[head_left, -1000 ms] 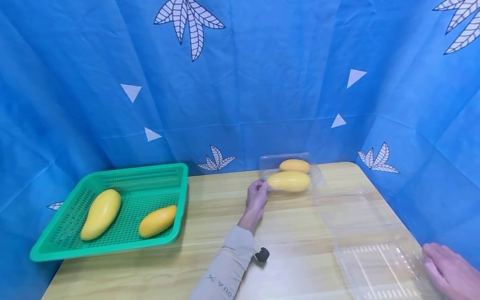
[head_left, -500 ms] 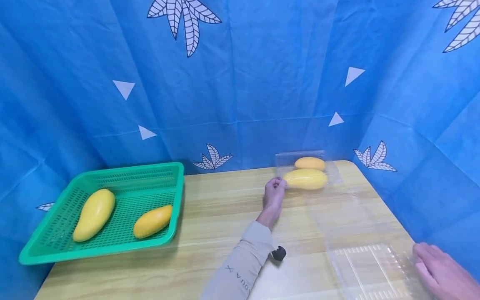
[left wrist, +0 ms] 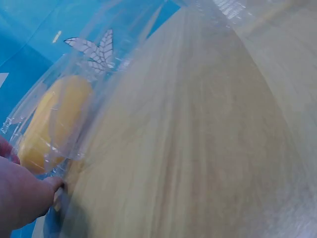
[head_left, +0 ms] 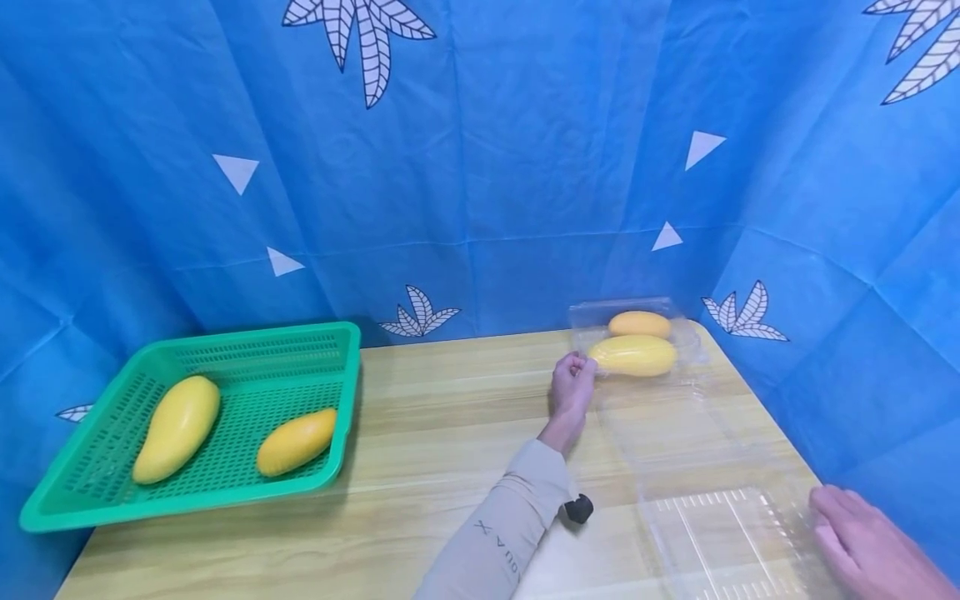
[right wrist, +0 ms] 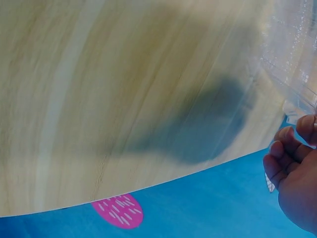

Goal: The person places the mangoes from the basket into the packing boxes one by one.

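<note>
At the back right, my left hand [head_left: 573, 385] pinches the left edge of a clear plastic container [head_left: 583, 313] between thumb and fingers. Two yellow mangoes lie in it: a larger one [head_left: 633, 356] in front and a smaller orange-yellow one [head_left: 640, 324] behind. In the left wrist view, clear plastic surrounds a mango [left wrist: 57, 121] beside the thumb. Toward the front right, my right hand [head_left: 873, 542] pinches the right edge of another clear plastic section [head_left: 723, 537] with a ribbed base. Its fingers are curled at the plastic edge in the right wrist view.
A green plastic basket [head_left: 197, 500] stands at the left, holding a large yellow mango [head_left: 177, 429] and a smaller orange one [head_left: 297, 442]. Transparent plastic [head_left: 675, 425] spans the table between my hands. Blue patterned cloth [head_left: 465, 167] hangs behind and beside the wooden table [head_left: 450, 417].
My left hand has moved right, shifting the container with its two mangoes toward the table's back right corner. My right hand and the ribbed plastic have shifted slightly left in view.
</note>
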A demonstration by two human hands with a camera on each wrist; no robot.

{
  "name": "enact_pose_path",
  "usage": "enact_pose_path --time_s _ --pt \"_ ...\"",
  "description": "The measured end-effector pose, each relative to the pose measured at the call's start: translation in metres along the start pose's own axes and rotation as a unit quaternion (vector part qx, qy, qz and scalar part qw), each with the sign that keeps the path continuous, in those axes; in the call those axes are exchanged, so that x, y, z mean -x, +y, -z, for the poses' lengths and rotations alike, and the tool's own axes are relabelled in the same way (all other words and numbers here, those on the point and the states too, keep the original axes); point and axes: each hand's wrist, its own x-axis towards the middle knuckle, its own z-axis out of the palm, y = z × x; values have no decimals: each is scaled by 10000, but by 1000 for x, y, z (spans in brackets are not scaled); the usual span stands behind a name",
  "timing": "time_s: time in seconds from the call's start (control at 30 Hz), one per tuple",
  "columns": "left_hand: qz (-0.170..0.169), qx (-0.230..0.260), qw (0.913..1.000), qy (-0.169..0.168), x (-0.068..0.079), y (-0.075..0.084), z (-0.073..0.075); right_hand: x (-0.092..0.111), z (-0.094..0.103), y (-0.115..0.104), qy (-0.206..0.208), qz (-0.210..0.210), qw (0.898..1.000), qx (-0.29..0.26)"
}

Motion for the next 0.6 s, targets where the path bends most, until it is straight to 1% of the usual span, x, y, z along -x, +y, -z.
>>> enact_pose_path --time_s 0.1,0.17,0.27,0.43,0.5,0.6 --pt "-38 100 9999 -61 1 0 -3 0 1 -1 -25 -50 10000 7" --pt "-64 78 9999 -123 1 0 -1 -1 0 -4 -56 -69 10000 -14" --pt "-125 -44 9992 -366 -1 3 5 -2 -2 -6 -98 -113 9999 -45" --pt "-302 -222 9948 -943 -5 10 23 -3 -4 -10 -144 -142 9998 -66" --pt "-311 -403 9918 -1170 -6 13 32 -3 -5 -12 -92 -74 9999 -102" --pt "-349 -802 9858 -1435 -7 19 47 -3 -7 -15 111 120 9996 -228"
